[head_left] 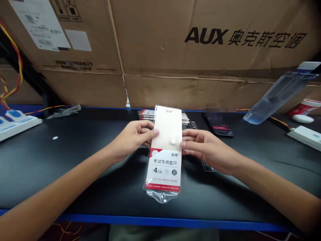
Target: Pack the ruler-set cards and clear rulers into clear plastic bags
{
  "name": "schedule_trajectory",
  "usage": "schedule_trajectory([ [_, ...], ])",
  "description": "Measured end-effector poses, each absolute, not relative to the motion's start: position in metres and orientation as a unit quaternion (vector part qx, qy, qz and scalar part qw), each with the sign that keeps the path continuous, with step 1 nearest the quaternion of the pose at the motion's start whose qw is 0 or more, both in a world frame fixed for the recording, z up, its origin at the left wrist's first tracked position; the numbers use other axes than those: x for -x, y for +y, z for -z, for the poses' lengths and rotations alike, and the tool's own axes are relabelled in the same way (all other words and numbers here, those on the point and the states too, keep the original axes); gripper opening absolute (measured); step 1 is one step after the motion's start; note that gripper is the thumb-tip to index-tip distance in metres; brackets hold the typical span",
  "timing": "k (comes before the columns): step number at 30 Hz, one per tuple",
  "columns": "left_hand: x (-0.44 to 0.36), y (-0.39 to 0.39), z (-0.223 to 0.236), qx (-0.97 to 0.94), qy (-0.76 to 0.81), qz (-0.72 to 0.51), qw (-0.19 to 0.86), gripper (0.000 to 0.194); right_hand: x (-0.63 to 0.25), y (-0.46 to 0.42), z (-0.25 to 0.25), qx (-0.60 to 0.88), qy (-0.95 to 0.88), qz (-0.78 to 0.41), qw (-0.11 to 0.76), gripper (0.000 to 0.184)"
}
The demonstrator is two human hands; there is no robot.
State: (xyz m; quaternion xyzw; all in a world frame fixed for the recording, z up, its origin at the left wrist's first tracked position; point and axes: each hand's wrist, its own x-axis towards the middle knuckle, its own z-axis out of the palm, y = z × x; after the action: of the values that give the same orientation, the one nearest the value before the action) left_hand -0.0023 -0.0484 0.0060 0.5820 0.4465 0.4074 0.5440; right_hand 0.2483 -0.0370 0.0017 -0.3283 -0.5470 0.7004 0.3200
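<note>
A ruler set packet (164, 167), a white and red printed card in a transparent plastic sleeve, is held above the black table, its printed side facing me. My left hand (135, 139) grips its left edge, thumb on the front and fingers behind. On the opposite edge, my right hand (208, 147) pinches it between thumb and fingers. Behind it lies a stack of similar packets (146, 113), partly hidden. A transparent flat piece with dark markings (192, 125) shows beside the stack; its lower part is mostly covered by my right hand.
Large cardboard boxes (155, 43) stand along the back of the table (82, 160). A dark phone (223, 131) and a tilted plastic bottle (278, 95) are at right. White power strips (22, 125) sit at both sides. Crumpled plastic (65, 111) lies back left.
</note>
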Motion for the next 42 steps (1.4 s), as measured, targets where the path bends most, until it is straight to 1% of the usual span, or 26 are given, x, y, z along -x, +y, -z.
schedule_trajectory([
  [3, 0.003, -0.048, -0.006, -0.581, 0.443, -0.427, 0.533, 0.03, -0.248, -0.04, 0.001, 0.293, -0.577, -0.713, 0.269, 0.044],
  [6, 0.002, -0.048, -0.004, -0.582, 0.444, -0.42, 0.536, 0.03, -0.248, -0.04, 0.004, 0.291, -0.585, -0.715, 0.25, 0.053],
  [8, 0.002, -0.048, -0.004, -0.587, 0.449, -0.409, 0.536, 0.031, -0.249, -0.039, 0.007, 0.302, -0.584, -0.712, 0.246, 0.052],
  [11, 0.006, -0.047, -0.008, -0.595, 0.458, -0.411, 0.517, 0.032, -0.251, -0.033, 0.009, 0.328, -0.572, -0.706, 0.259, 0.044],
  [15, 0.019, -0.043, -0.018, -0.587, 0.487, -0.432, 0.482, 0.03, -0.255, -0.026, 0.007, 0.366, -0.561, -0.675, 0.31, 0.041],
  [17, 0.026, -0.04, -0.024, -0.572, 0.507, -0.447, 0.464, 0.026, -0.257, -0.022, 0.004, 0.378, -0.555, -0.657, 0.342, 0.039],
  [19, 0.034, -0.036, -0.03, -0.536, 0.521, -0.494, 0.444, 0.019, -0.259, -0.019, 0.003, 0.388, -0.549, -0.64, 0.373, 0.035],
  [22, 0.046, -0.03, -0.038, -0.456, 0.514, -0.606, 0.401, 0.009, -0.261, -0.015, 0.001, 0.394, -0.539, -0.618, 0.416, 0.029],
  [26, 0.066, -0.019, -0.043, -0.363, 0.479, -0.721, 0.346, 0.014, -0.262, -0.014, 0.003, 0.401, -0.528, -0.607, 0.438, 0.023],
  [29, 0.077, -0.011, -0.038, -0.294, 0.471, -0.755, 0.348, 0.018, -0.262, -0.016, 0.006, 0.401, -0.537, -0.61, 0.423, 0.022],
  [33, 0.075, -0.003, -0.016, -0.261, 0.515, -0.708, 0.405, 0.015, -0.259, -0.02, 0.006, 0.4, -0.551, -0.615, 0.397, 0.023],
  [35, 0.068, -0.001, -0.004, -0.269, 0.546, -0.663, 0.436, 0.019, -0.259, -0.021, 0.006, 0.398, -0.557, -0.615, 0.391, 0.024],
  [38, 0.055, -0.006, 0.002, -0.309, 0.573, -0.598, 0.468, 0.033, -0.259, -0.021, 0.004, 0.4, -0.56, -0.613, 0.388, 0.025],
  [40, 0.046, -0.018, -0.006, -0.385, 0.569, -0.529, 0.499, 0.047, -0.26, -0.021, 0.003, 0.403, -0.562, -0.611, 0.385, 0.025],
  [42, 0.037, -0.035, -0.021, -0.533, 0.516, -0.397, 0.541, 0.055, -0.26, -0.02, 0.003, 0.404, -0.566, -0.61, 0.38, 0.025],
])
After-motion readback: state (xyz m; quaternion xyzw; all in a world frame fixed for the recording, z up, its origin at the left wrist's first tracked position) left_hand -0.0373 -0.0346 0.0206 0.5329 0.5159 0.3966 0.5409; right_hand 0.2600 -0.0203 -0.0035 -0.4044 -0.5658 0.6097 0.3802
